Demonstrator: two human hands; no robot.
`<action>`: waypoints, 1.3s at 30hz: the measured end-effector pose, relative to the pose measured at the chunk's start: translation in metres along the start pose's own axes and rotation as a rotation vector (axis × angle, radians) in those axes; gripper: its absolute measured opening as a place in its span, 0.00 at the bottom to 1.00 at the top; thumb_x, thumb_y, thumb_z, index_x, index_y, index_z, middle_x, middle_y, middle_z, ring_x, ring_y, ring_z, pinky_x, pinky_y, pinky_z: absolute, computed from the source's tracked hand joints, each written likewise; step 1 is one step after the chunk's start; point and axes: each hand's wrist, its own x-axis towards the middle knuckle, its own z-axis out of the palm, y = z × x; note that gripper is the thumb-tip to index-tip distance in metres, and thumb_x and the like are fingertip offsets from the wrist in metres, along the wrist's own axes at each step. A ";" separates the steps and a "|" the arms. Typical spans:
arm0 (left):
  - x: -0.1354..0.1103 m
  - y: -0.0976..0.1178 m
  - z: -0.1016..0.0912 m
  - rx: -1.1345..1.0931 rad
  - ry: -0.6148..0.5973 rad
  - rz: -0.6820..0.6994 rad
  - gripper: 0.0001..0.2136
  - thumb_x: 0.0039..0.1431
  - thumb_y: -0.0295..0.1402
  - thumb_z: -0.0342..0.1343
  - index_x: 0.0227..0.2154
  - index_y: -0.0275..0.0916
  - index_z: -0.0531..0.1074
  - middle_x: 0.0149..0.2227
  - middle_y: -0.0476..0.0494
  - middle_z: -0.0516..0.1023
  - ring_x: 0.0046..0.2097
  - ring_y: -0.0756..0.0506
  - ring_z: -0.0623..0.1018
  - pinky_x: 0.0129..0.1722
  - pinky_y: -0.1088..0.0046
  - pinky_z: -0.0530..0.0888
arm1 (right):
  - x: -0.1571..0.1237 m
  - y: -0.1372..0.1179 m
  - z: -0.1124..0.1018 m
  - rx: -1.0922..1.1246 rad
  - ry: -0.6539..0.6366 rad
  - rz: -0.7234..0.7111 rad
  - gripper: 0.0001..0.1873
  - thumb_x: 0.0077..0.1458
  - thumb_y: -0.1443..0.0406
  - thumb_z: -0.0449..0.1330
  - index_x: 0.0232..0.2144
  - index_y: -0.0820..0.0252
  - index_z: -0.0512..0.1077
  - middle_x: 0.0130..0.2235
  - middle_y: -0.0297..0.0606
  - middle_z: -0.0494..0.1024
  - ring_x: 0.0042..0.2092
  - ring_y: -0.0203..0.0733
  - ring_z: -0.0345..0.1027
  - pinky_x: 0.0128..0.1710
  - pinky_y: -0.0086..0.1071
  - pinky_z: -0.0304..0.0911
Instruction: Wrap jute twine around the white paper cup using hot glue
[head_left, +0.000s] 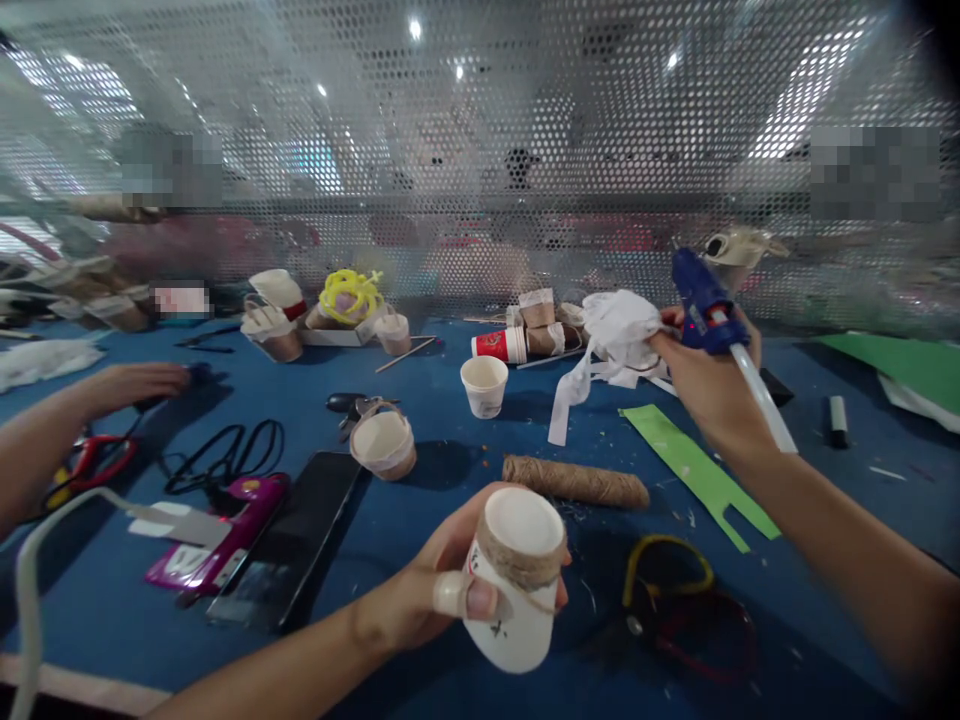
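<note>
My left hand [450, 590] is wrapped around a white paper cup [514, 640], its thumb across the side. Brown twine [521, 555] winds in a band around the cup near its upper end, and a loose strand crosses the side below. Raised at the right, my right hand [712, 380] grips a blue hot glue gun [701, 295], with a white glue stick [763, 400] sticking out of its back. The gun is well apart from the cup. On the table behind the cup lies a roll of twine [574, 480].
Scissors [637, 610] lie right of the cup, near a green strip [697, 470]. A white cup [484, 388] and a small basket-like cup [384, 445] stand behind. At left are a phone [300, 530], a purple power strip [240, 530] and another person's hand [139, 388]. A perforated screen [480, 170] rises behind.
</note>
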 end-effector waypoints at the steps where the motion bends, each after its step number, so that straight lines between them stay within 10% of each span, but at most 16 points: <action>1: 0.000 0.000 0.000 0.000 -0.002 0.000 0.29 0.45 0.34 0.66 0.51 0.37 0.65 0.45 0.36 0.76 0.42 0.38 0.78 0.38 0.64 0.73 | 0.000 0.000 -0.001 -0.008 0.012 0.018 0.20 0.57 0.56 0.57 0.46 0.64 0.66 0.48 0.54 0.75 0.46 0.47 0.72 0.46 0.38 0.64; 9: -0.001 0.002 0.001 0.005 0.041 0.008 0.27 0.44 0.35 0.65 0.48 0.36 0.69 0.44 0.36 0.77 0.41 0.40 0.78 0.40 0.65 0.73 | -0.051 -0.003 -0.019 -0.089 -0.083 0.081 0.16 0.49 0.57 0.66 0.40 0.55 0.73 0.41 0.42 0.78 0.44 0.54 0.73 0.48 0.45 0.66; 17: -0.002 0.003 0.002 -0.040 0.072 0.014 0.26 0.43 0.36 0.65 0.48 0.33 0.71 0.43 0.35 0.77 0.41 0.40 0.78 0.40 0.64 0.73 | -0.105 0.006 -0.022 -0.119 -0.518 -0.012 0.27 0.38 0.56 0.73 0.42 0.54 0.71 0.49 0.46 0.76 0.48 0.58 0.73 0.47 0.46 0.69; 28: -0.003 0.001 0.001 -0.089 -0.037 0.001 0.28 0.42 0.40 0.65 0.46 0.30 0.73 0.41 0.35 0.78 0.38 0.41 0.78 0.36 0.65 0.75 | -0.116 0.002 -0.033 -0.037 -0.449 0.261 0.13 0.56 0.55 0.63 0.41 0.54 0.72 0.42 0.40 0.80 0.41 0.48 0.77 0.39 0.37 0.72; 39: 0.001 -0.005 -0.005 -0.054 0.252 0.050 0.21 0.55 0.37 0.60 0.50 0.36 0.71 0.41 0.35 0.82 0.38 0.38 0.82 0.36 0.65 0.78 | -0.134 -0.032 -0.033 0.123 -0.509 0.310 0.08 0.54 0.58 0.64 0.34 0.54 0.72 0.29 0.34 0.79 0.32 0.42 0.77 0.32 0.30 0.73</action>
